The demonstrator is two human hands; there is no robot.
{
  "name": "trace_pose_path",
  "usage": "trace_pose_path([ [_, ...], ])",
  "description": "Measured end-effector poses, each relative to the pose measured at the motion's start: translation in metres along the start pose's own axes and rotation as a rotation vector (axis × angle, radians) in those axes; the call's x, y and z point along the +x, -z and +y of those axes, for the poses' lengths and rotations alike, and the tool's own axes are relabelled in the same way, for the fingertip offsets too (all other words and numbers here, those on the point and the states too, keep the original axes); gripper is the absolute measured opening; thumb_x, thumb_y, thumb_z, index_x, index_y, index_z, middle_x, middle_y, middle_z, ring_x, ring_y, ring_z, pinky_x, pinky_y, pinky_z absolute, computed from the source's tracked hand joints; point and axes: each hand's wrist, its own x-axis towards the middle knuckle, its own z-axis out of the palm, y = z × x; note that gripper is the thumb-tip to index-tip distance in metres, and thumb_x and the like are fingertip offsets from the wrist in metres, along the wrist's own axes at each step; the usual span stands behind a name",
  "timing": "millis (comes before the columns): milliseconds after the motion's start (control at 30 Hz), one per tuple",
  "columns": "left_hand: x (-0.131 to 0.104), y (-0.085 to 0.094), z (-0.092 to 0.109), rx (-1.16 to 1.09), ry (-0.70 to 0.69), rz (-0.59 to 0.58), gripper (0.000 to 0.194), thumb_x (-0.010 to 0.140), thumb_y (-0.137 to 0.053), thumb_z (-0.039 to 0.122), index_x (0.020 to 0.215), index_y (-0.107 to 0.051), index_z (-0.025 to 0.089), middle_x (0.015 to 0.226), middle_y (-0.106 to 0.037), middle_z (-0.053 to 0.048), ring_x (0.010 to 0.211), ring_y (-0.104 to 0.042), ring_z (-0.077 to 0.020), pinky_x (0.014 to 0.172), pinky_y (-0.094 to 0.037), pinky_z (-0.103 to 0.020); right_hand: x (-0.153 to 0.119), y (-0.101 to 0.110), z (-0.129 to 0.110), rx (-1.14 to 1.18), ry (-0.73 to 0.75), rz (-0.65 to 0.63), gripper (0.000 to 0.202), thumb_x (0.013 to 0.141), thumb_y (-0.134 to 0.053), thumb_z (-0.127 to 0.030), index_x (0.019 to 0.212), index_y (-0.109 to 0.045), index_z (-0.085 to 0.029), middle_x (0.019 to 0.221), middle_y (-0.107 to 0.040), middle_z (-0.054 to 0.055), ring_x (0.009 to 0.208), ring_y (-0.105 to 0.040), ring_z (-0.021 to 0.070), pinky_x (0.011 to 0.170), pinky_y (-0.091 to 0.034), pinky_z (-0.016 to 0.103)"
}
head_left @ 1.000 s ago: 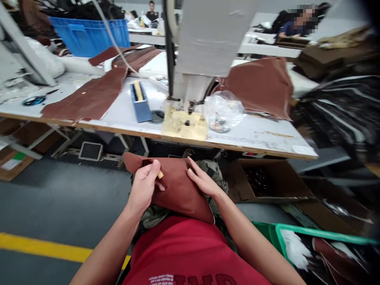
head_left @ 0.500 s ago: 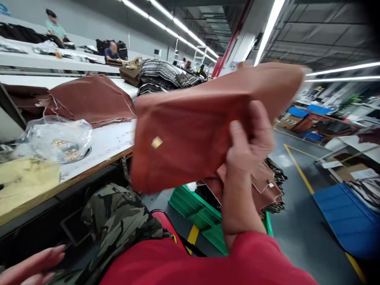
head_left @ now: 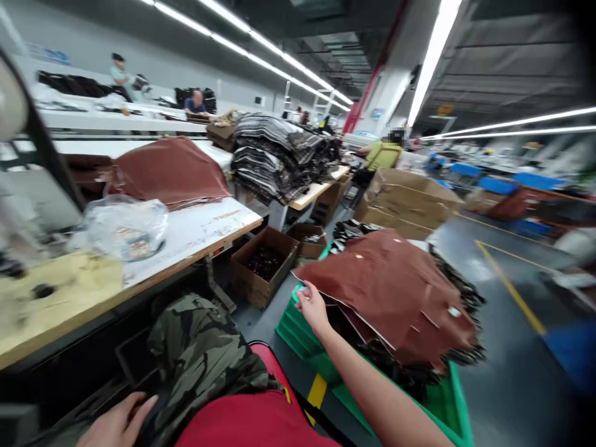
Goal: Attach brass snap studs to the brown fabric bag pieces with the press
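Note:
My right hand [head_left: 313,305] reaches to the near left corner of a brown fabric piece [head_left: 386,285], fingers pinched at its edge. The piece lies spread over a pile of brown and patterned fabric in a green crate [head_left: 298,326], with a small light tag on its right part. My left hand [head_left: 118,422] is low at the left, by the camouflage cloth [head_left: 200,341] over my lap, its thumb apart from the fingers and nothing in it.
To the left is a white worktable [head_left: 195,233] with a brown fabric stack [head_left: 172,171], a clear plastic bag [head_left: 125,226] of small metal pieces and yellow cloth [head_left: 69,285]. Cardboard boxes [head_left: 263,267] stand on the floor ahead. Patterned fabric [head_left: 279,155] is piled beyond; people sit farther back.
The brown fabric piece my right hand held up before me now lies on the crate's pile. My right hand has lowered to its edge. The view has turned somewhat left.

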Motion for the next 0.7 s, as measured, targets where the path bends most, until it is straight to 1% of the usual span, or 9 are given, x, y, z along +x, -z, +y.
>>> trace_pose_path([
  [33, -0.004, 0.0, -0.002, -0.02, 0.016, -0.055, 0.041, 0.09, -0.042, 0.053, 0.099, -0.071, 0.025, 0.102, -0.079, -0.007, 0.103, -0.072, -0.03, 0.085, -0.052, -0.033, 0.001, -0.023, -0.009, 0.027, 0.021, -0.12, 0.045, 0.081, -0.057, -0.049, 0.11, -0.065, -0.016, 0.074, -0.073, 0.006, 0.05, -0.067, 0.0208, 0.047, -0.057, 0.035],
  [100, -0.01, 0.002, -0.002, -0.106, 0.047, -0.144, 0.042, 0.094, -0.038, 0.051, 0.096, -0.07, 0.024, 0.098, -0.078, -0.008, 0.099, -0.072, -0.0282, 0.082, -0.05, -0.031, 0.009, -0.064, -0.038, 0.075, 0.101, -0.329, 0.041, 0.083, -0.055, -0.049, 0.105, -0.067, -0.016, 0.075, -0.074, 0.007, 0.054, -0.068, 0.0209, 0.052, -0.058, 0.036],
  [167, -0.012, 0.004, -0.002, -0.201, 0.082, -0.112, 0.044, 0.096, -0.035, 0.052, 0.098, -0.069, 0.024, 0.094, -0.077, -0.007, 0.091, -0.072, -0.0249, 0.079, -0.048, -0.028, 0.025, -0.1, -0.081, 0.121, 0.211, -0.482, 0.042, 0.086, -0.056, -0.049, 0.109, -0.068, -0.017, 0.084, -0.075, 0.009, 0.066, -0.07, 0.0215, 0.063, -0.06, 0.037],
  [267, -0.011, 0.005, -0.002, -0.272, 0.129, -0.034, 0.042, 0.097, -0.037, 0.053, 0.097, -0.069, 0.025, 0.091, -0.076, -0.005, 0.087, -0.071, -0.0225, 0.077, -0.045, -0.026, 0.051, -0.15, -0.16, 0.078, 0.497, -0.563, 0.04, 0.092, -0.054, -0.047, 0.116, -0.069, -0.019, 0.102, -0.075, 0.01, 0.087, -0.07, 0.0225, 0.083, -0.057, 0.039],
  [367, -0.012, 0.001, -0.002, -0.274, 0.17, -0.014, 0.038, 0.097, -0.04, 0.049, 0.095, -0.068, 0.024, 0.091, -0.074, -0.006, 0.087, -0.07, -0.0227, 0.072, -0.043, -0.026, 0.071, -0.204, -0.239, -0.041, 0.787, -0.59, 0.038, 0.097, -0.048, -0.043, 0.117, -0.07, -0.02, 0.116, -0.073, 0.01, 0.103, -0.067, 0.0225, 0.091, -0.053, 0.036],
  [467, -0.011, -0.002, 0.0, -0.266, 0.196, -0.002, 0.034, 0.097, -0.041, 0.045, 0.094, -0.068, 0.023, 0.092, -0.074, -0.007, 0.089, -0.069, -0.0229, 0.072, -0.042, -0.027, 0.084, -0.267, -0.297, -0.168, 0.902, -0.694, 0.031, 0.096, -0.052, -0.035, 0.116, -0.073, -0.024, 0.118, -0.073, 0.007, 0.107, -0.066, 0.0225, 0.092, -0.05, 0.033],
  [533, -0.01, -0.002, 0.001, -0.258, 0.214, -0.004, 0.034, 0.097, -0.041, 0.044, 0.094, -0.068, 0.024, 0.091, -0.074, -0.007, 0.089, -0.069, -0.0231, 0.073, -0.042, -0.027, 0.088, -0.307, -0.32, -0.303, 0.932, -0.752, 0.025, 0.09, -0.06, -0.029, 0.109, -0.076, -0.022, 0.111, -0.075, 0.009, 0.105, -0.067, 0.0253, 0.092, -0.049, 0.035],
  [600, -0.009, -0.001, 0.0, -0.253, 0.233, -0.014, 0.033, 0.097, -0.041, 0.045, 0.094, -0.068, 0.025, 0.091, -0.073, -0.007, 0.09, -0.069, -0.0239, 0.073, -0.042, -0.028, 0.09, -0.339, -0.33, -0.441, 0.934, -0.794, 0.018, 0.083, -0.07, -0.025, 0.098, -0.077, -0.018, 0.102, -0.076, 0.012, 0.102, -0.068, 0.0277, 0.091, -0.049, 0.037],
  [700, -0.008, 0.0, -0.003, -0.267, 0.236, -0.023, 0.032, 0.096, -0.042, 0.047, 0.092, -0.067, 0.026, 0.092, -0.073, -0.006, 0.092, -0.069, -0.0253, 0.072, -0.042, -0.028, 0.091, -0.365, -0.33, -0.583, 0.949, -0.843, 0.017, 0.083, -0.074, -0.032, 0.09, -0.074, -0.016, 0.095, -0.074, 0.009, 0.095, -0.068, 0.0229, 0.09, -0.051, 0.039],
])
